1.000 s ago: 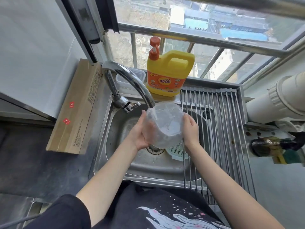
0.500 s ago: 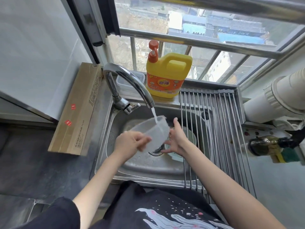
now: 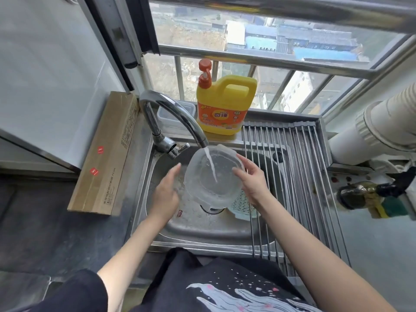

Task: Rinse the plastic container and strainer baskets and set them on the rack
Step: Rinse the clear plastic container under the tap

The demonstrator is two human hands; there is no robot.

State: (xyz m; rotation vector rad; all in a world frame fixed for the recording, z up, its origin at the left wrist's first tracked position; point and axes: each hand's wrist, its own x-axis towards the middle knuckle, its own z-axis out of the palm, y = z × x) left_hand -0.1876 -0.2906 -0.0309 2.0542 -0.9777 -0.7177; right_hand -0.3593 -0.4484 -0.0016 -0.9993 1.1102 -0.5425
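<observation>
I hold a clear plastic container (image 3: 213, 176) mouth-up over the sink (image 3: 202, 228), and water from the faucet (image 3: 173, 113) streams into it. My right hand (image 3: 253, 182) grips its right rim, thumb on the inside. My left hand (image 3: 165, 194) is beside the container's left wall with straight fingers; contact is unclear. A pale strainer basket (image 3: 242, 206) lies in the sink under the container, mostly hidden by it and my right hand. The roll-up steel rack (image 3: 301, 172) spans the sink's right side with nothing on it.
A yellow detergent bottle (image 3: 225, 106) and a small clear lidded box (image 3: 177, 111) stand behind the sink. A long cardboard box (image 3: 105, 158) lies on the left counter. At right are an oil bottle (image 3: 358, 194), a sponge (image 3: 391, 209) and a white pipe (image 3: 382, 129).
The container turned from bottom-toward-me to mouth-up under the running water. My left hand let go of it and opened; my right hand took the rim.
</observation>
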